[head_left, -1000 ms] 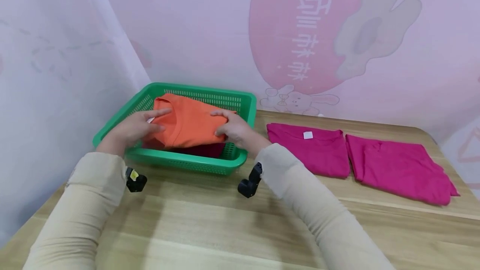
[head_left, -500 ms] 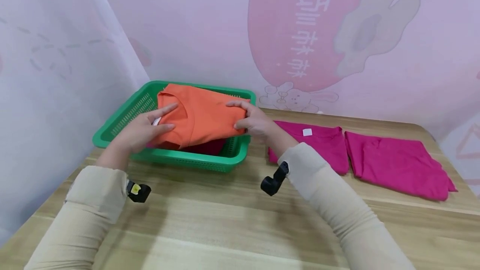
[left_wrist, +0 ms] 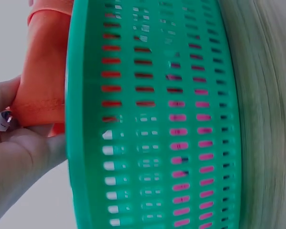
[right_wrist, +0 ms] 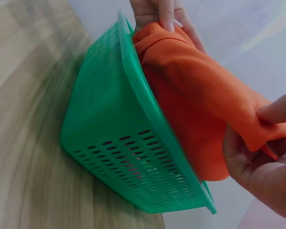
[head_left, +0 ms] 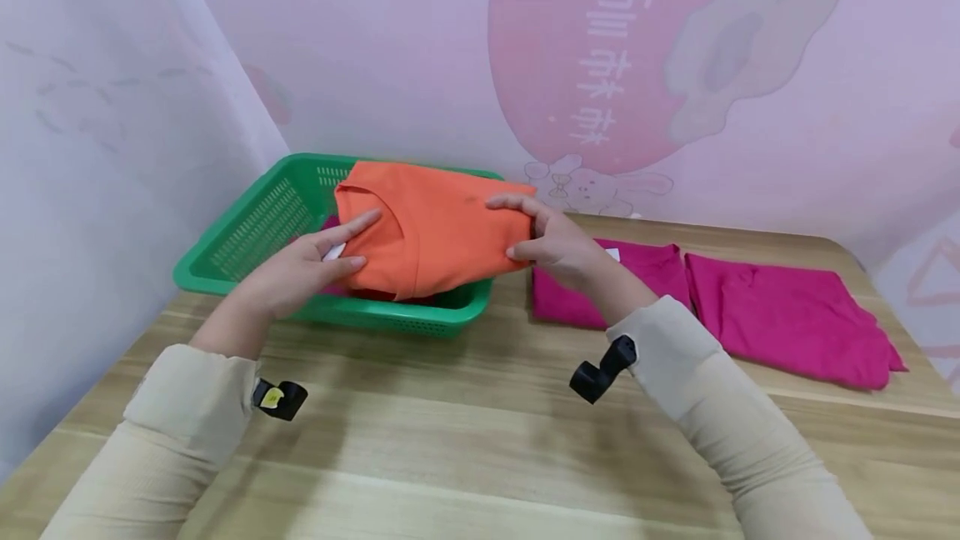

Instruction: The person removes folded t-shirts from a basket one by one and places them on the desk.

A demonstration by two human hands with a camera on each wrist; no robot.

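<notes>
One folded orange shirt [head_left: 461, 232] is held over the green basket [head_left: 393, 321], which stands toward the back of the table [head_left: 420, 432] near its left edge; the shirt's right end overhangs the basket's right rim. Fingers of the left hand [head_left: 300, 269] are clamped on the neckline end, those of the right hand [head_left: 566, 252] on the opposite end. The cloth should prove light, soft and limp, neither fragile nor slippery; pinching both ends through all layers would best preserve the folds. The white neck tag [head_left: 335, 252] and the white label [head_left: 613, 254] on the adjacent magenta shirt [head_left: 566, 298], partly hidden, bear no legible text. Large characters [head_left: 611, 27] on the backdrop [head_left: 397, 40] cannot be read with certainty; no brand is visible.
</notes>
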